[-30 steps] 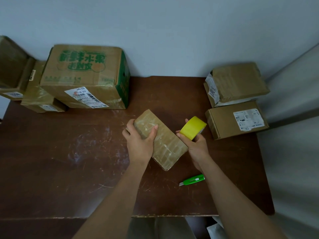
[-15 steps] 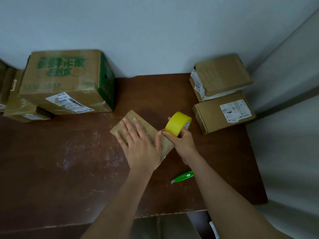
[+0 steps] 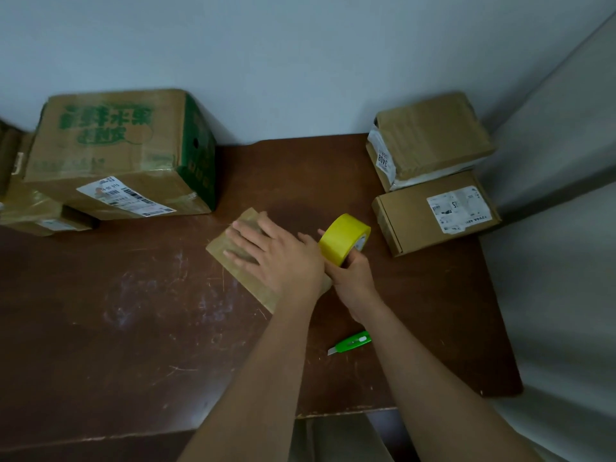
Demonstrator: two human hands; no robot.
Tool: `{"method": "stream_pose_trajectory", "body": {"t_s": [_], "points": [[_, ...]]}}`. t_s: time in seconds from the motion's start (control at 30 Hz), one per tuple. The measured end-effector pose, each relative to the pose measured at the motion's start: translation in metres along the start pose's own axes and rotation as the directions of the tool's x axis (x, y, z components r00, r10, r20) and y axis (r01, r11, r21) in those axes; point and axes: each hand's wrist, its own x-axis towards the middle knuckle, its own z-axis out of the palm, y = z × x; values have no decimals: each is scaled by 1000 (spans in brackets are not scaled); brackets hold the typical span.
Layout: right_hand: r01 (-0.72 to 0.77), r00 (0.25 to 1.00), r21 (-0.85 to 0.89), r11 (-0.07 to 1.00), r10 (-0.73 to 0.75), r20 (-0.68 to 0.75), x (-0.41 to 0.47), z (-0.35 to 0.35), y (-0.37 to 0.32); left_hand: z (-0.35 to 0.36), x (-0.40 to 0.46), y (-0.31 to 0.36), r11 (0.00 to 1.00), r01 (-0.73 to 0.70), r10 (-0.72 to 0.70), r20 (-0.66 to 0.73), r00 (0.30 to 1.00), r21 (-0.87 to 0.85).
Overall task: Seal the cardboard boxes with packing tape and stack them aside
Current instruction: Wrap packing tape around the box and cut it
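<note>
A small flat cardboard box lies at an angle in the middle of the brown table. My left hand presses flat on its top with straight, spread fingers. At the box's right end my right hand grips a roll of yellow packing tape, held on edge against the box. Whether a strip runs from the roll onto the box is hidden by my hands.
A large box with green print stands at the back left, smaller boxes beside it. Two boxes sit at the back right. A green utility knife lies near the front edge. Walls close the back and right.
My left hand went from gripping the small box's end to pressing flat on its top. The tape roll came closer to the box's right end. The camera shifted.
</note>
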Motion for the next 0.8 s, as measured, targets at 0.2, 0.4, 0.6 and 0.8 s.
{"method": "stream_pose_trajectory", "body": {"t_s": [0.2, 0.4, 0.6, 0.8], "points": [[-158, 987, 70, 985, 158, 5, -6, 1, -5, -4, 2, -5, 996, -18, 14, -48, 999, -86], [-57, 996, 59, 997, 53, 70, -19, 14, -51, -32, 17, -21, 894, -106, 81, -76, 994, -435], [5, 988, -124, 992, 15, 155, -51, 36, -67, -36, 23, -65, 677, -82, 210, 85, 974, -731], [24, 981, -210, 977, 17, 194, -74, 55, -54, -45, 37, -94, 685, 69, 80, 168, 983, -725]]}}
